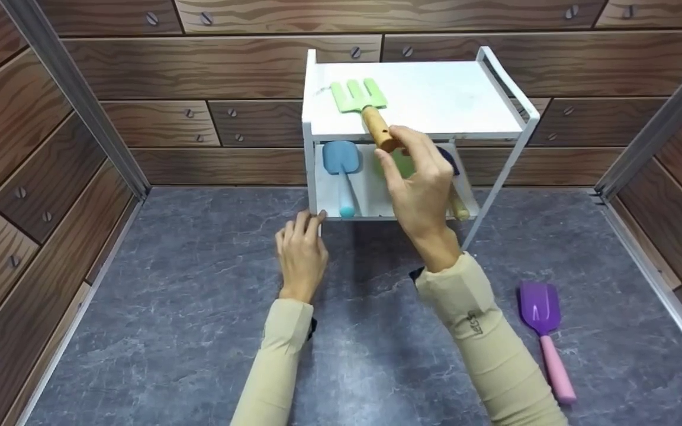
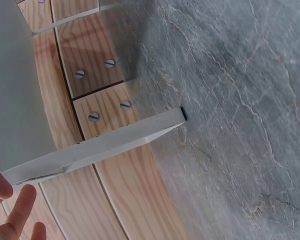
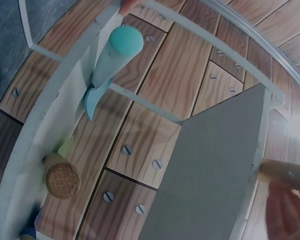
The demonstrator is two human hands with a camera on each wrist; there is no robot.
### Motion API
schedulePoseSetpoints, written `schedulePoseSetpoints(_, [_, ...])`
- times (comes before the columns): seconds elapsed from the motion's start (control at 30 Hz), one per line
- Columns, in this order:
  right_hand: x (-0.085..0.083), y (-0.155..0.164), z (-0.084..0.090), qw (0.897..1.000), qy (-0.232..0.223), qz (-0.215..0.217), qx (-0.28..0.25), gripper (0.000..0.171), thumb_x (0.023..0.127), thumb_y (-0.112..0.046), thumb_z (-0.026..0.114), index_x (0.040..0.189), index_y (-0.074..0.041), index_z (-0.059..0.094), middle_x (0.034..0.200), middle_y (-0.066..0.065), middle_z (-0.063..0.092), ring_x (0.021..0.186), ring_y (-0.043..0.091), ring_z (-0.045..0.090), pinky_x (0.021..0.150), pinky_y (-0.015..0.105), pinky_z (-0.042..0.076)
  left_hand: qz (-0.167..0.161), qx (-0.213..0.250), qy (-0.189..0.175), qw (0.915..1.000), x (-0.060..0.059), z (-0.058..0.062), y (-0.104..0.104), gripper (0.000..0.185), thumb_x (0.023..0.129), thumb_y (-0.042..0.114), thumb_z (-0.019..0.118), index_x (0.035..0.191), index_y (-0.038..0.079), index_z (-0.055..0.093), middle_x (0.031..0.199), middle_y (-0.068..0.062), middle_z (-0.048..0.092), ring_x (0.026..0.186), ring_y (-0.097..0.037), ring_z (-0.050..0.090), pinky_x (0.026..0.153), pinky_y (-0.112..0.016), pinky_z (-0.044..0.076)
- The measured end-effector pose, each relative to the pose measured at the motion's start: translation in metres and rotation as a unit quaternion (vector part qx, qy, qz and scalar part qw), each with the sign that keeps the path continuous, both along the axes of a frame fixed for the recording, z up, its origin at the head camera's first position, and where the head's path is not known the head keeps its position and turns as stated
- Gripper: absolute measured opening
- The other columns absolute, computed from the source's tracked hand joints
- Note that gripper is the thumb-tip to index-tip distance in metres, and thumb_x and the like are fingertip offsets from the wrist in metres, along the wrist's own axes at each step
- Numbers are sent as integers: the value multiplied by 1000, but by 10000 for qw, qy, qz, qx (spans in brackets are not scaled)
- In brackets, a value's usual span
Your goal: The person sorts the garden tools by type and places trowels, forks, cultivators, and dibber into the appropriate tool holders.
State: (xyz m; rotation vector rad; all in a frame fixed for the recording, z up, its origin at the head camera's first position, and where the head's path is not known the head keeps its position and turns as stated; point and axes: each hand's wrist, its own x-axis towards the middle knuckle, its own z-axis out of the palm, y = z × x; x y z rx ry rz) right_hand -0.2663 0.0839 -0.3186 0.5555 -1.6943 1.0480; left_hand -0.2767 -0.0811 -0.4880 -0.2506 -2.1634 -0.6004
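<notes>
With thumb and fingertips, my right hand [image 1: 427, 195] pinches the end of a wooden handle. It belongs to a light green garden fork [image 1: 357, 100], whose three tines point away over the upper shelf of a white two-tier rack [image 1: 418, 97]. In the right wrist view the handle [image 3: 280, 172] appears beside the upper shelf's edge. My left hand [image 1: 301, 254] holds the rack's lower front left corner, thumb on the shelf and fingers beside the leg [image 2: 100, 142]. A blue shovel [image 1: 341, 158] with a pale blue handle lies on the lower shelf.
Also on the lower shelf are a green tool [image 1: 403, 163], partly behind my right hand, and a dark blue-headed tool [image 1: 449, 160]. A purple scoop [image 1: 540, 305] with a pink handle lies on the grey floor at right. Wood-patterned walls [image 1: 240, 68] enclose the area.
</notes>
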Motion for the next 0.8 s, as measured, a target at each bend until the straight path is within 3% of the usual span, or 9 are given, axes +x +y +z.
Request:
schedulePoseSetpoints(0.3, [-14, -12, 0, 9979, -159, -338, 532, 24, 84, -5, 82, 105, 3, 73, 105, 14, 74, 92, 32, 58, 87, 41, 44, 51, -15, -63, 10000, 9, -5, -5, 33, 79, -11, 69, 108, 6, 71, 112, -11, 65, 85, -30, 60, 80, -49, 47])
schedulePoseSetpoints(0.57, [-29, -16, 8, 9959, -51, -545, 723, 24, 85, -12, 83, 103, 0, 74, 102, 11, 75, 92, 31, 58, 85, 46, 40, -12, 19, -102, 9999, 3, 1, -2, 32, 82, -9, 68, 109, 7, 72, 112, -10, 65, 87, -30, 60, 83, -49, 47])
schedulePoseSetpoints(0.8, [-35, -22, 10, 9939, -94, -652, 887, 22, 86, -14, 82, 103, -1, 74, 102, 10, 75, 90, 31, 57, 81, 46, 39, 32, -27, -90, 10000, 1, 0, 0, 28, 83, -9, 67, 107, 6, 71, 112, -10, 65, 87, -30, 60, 83, -49, 47])
